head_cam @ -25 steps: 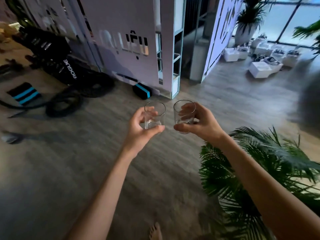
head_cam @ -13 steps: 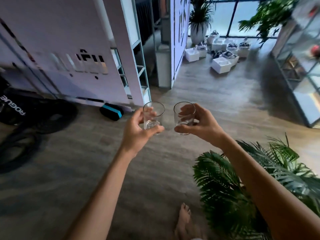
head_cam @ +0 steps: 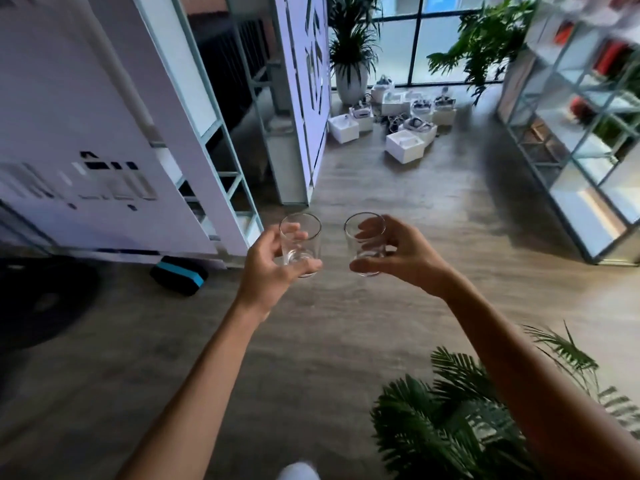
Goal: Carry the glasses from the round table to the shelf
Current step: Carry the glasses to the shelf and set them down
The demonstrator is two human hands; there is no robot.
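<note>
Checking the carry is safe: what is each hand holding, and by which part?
The left hand holds one clear drinking glass around its lower side wall; the right hand holds another clear glass likewise.

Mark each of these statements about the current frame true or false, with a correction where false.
1. Each hand holds one clear glass. True: the left hand has the left glass, the right hand the right glass.
2. The two glasses are touching. False: floor shows between them.
3. The glasses are upright with rims up. True.
4. The glasses already stand on the shelf. False: the open shelf is ahead on the right, and both glasses are held in the air.
5. A palm plant sits below the right forearm. True.
</note>
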